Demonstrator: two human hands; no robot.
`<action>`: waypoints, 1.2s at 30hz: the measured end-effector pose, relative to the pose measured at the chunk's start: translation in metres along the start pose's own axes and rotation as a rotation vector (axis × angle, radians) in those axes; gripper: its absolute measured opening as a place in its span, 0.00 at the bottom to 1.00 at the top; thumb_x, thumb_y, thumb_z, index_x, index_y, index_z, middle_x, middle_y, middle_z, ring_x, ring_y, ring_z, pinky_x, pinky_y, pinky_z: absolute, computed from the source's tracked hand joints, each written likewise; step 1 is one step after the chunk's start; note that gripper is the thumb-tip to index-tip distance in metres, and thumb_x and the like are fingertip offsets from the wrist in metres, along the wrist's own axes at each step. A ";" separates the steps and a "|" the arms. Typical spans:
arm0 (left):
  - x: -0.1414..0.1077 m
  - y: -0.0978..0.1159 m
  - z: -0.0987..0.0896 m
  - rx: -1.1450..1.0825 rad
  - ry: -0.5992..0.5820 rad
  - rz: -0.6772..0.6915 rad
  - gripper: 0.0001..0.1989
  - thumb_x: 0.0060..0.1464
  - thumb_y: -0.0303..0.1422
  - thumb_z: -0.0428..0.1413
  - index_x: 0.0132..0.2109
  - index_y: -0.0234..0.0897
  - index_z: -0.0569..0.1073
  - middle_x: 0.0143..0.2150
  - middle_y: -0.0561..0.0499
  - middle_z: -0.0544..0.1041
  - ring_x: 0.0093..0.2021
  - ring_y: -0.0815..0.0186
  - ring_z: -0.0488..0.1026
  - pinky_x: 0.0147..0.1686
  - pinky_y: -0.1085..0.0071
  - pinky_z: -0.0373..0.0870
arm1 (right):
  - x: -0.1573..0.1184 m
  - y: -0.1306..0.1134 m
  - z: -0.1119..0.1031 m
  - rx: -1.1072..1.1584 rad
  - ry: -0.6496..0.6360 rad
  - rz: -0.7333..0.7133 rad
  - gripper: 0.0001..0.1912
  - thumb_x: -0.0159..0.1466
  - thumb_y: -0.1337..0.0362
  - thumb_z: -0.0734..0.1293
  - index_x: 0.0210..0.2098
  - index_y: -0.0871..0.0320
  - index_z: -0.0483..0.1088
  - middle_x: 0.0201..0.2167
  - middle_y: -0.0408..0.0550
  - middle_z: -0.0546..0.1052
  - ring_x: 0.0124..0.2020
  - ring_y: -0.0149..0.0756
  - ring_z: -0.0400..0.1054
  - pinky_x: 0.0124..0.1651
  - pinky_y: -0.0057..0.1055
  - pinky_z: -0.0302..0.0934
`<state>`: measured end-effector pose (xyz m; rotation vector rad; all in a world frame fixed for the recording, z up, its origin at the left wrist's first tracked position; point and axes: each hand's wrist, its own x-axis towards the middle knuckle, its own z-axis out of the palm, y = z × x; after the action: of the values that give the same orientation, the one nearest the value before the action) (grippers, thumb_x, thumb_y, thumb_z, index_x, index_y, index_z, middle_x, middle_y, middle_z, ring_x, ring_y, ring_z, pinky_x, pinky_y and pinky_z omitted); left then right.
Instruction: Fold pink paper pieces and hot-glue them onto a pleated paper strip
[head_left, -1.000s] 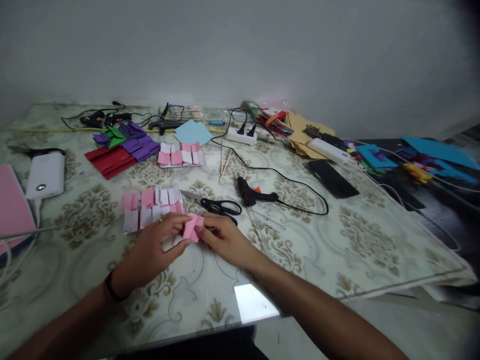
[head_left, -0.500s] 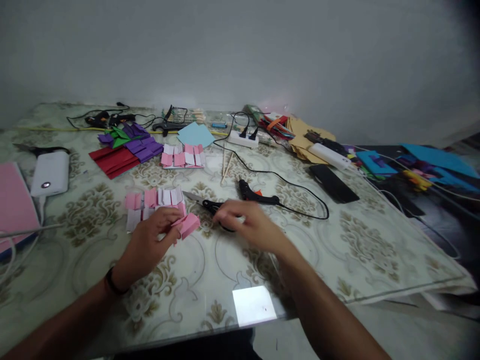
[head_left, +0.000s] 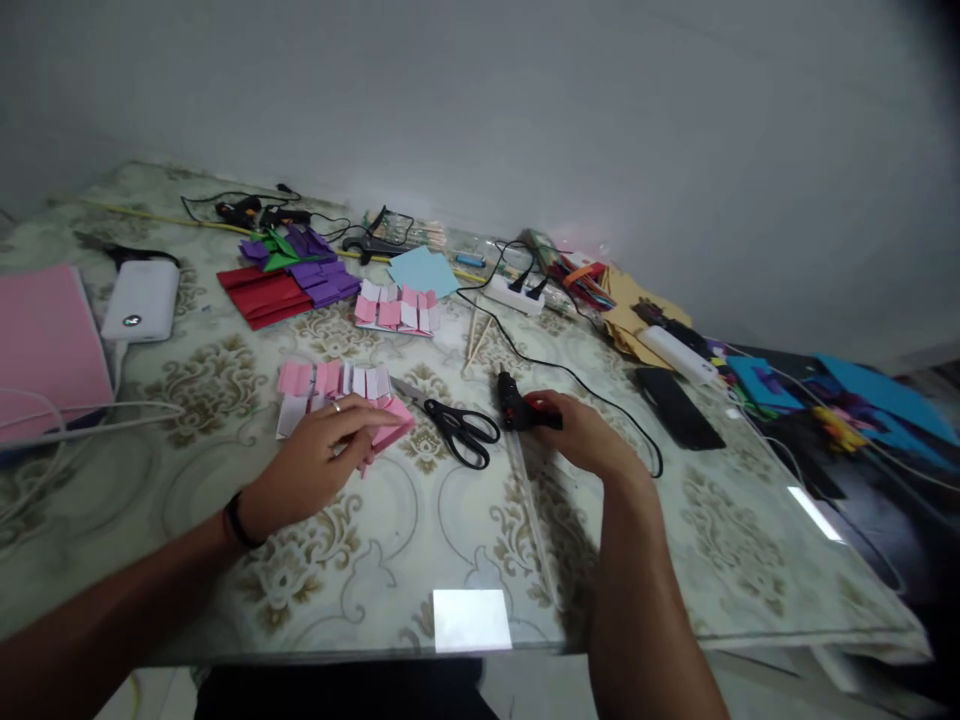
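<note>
My left hand (head_left: 322, 460) is closed on a folded pink paper piece (head_left: 391, 425), beside a pink-and-white folded paper panel (head_left: 300, 385) that it partly covers. My right hand (head_left: 581, 428) has its fingers around the handle of a black hot glue gun (head_left: 511, 400), whose nozzle points away from me. A long translucent stick (head_left: 531, 510) extends from behind the gun toward the table's front edge. Between my hands lie black-handled scissors (head_left: 461, 428), not touched by either hand. A second pink-and-white panel (head_left: 396, 308) rests farther back.
Red folded paper (head_left: 262, 298), purple folded paper (head_left: 326, 283) and light blue sheets (head_left: 424, 272) lie at the back. A white power bank (head_left: 141, 300) stands left. The gun's black cord loops near a power strip (head_left: 516, 295) and a black phone (head_left: 679, 408).
My right hand has moved right from the scissors to the glue gun and taken hold of its handle. The scissors now lie free. My left hand still holds the pink paper.
</note>
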<state>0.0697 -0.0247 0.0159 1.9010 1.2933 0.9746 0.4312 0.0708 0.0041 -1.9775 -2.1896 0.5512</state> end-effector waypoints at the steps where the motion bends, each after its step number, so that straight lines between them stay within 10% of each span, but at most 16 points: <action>1: -0.001 0.001 0.000 -0.001 0.004 -0.023 0.17 0.66 0.29 0.49 0.54 0.42 0.79 0.46 0.51 0.80 0.36 0.74 0.74 0.38 0.77 0.71 | 0.000 -0.001 -0.001 -0.002 0.015 0.008 0.24 0.55 0.73 0.67 0.52 0.58 0.76 0.45 0.53 0.82 0.45 0.42 0.77 0.51 0.35 0.68; 11: -0.002 0.005 0.000 0.012 0.007 -0.128 0.19 0.59 0.29 0.53 0.56 0.41 0.75 0.50 0.51 0.81 0.40 0.71 0.76 0.42 0.76 0.74 | -0.027 -0.034 -0.029 0.380 0.392 0.083 0.24 0.60 0.44 0.69 0.42 0.59 0.77 0.31 0.49 0.78 0.29 0.36 0.69 0.31 0.29 0.62; 20: -0.003 0.000 0.004 0.025 -0.093 -0.122 0.22 0.59 0.27 0.53 0.60 0.42 0.73 0.58 0.48 0.78 0.53 0.67 0.78 0.51 0.73 0.77 | -0.037 -0.084 -0.001 0.630 -0.170 -0.600 0.20 0.66 0.48 0.69 0.31 0.59 0.73 0.29 0.46 0.72 0.30 0.31 0.67 0.32 0.27 0.61; 36: -0.005 0.002 0.002 0.247 -0.153 0.035 0.20 0.65 0.32 0.50 0.61 0.41 0.74 0.59 0.51 0.80 0.63 0.63 0.74 0.65 0.64 0.73 | -0.042 -0.093 0.020 0.497 -0.239 -0.521 0.15 0.64 0.52 0.71 0.31 0.58 0.71 0.29 0.45 0.72 0.31 0.31 0.66 0.35 0.27 0.62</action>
<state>0.0714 -0.0302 0.0152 2.1453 1.3444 0.6959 0.3432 0.0199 0.0245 -1.0902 -2.2724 1.1416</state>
